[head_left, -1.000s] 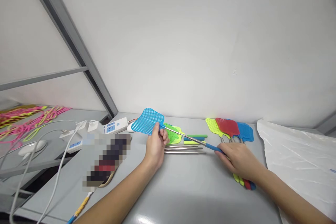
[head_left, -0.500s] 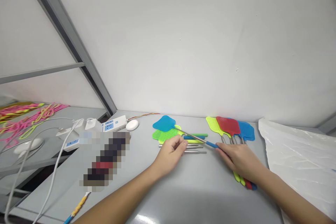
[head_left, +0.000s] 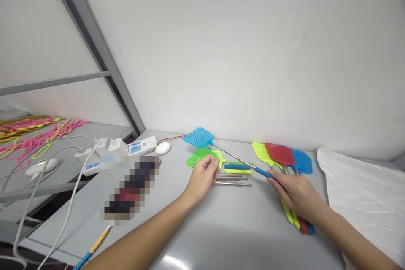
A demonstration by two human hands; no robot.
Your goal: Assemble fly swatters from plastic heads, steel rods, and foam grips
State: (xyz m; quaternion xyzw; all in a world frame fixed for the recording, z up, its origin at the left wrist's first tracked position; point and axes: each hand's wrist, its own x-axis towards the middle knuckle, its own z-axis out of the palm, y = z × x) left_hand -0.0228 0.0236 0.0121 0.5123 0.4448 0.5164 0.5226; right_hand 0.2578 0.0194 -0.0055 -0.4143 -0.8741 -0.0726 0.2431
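Glossy grey tabletop (head_left: 240, 219), pale wall (head_left: 221, 59) behind, metal post (head_left: 98, 42) left. Right hand (head_left: 295, 192) grips fly swatter (head_left: 233, 156) by blue handle (head_left: 262, 172), raised above tabletop; left hand (head_left: 201, 178) curled near steel shaft (head_left: 224, 151), can't tell if holding anything; light-blue mesh head (head_left: 198, 138) farthest out.

The held swatter's head (head_left: 198, 137) is light blue (finely perforated); its handle (head_left: 263, 173), darker.

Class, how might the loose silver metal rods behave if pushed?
The thin silver metal rods would probably roll, being slim and apparently round. They look stiff, lying straight on the grey table. Their shiny surface suggests some slipperiness.
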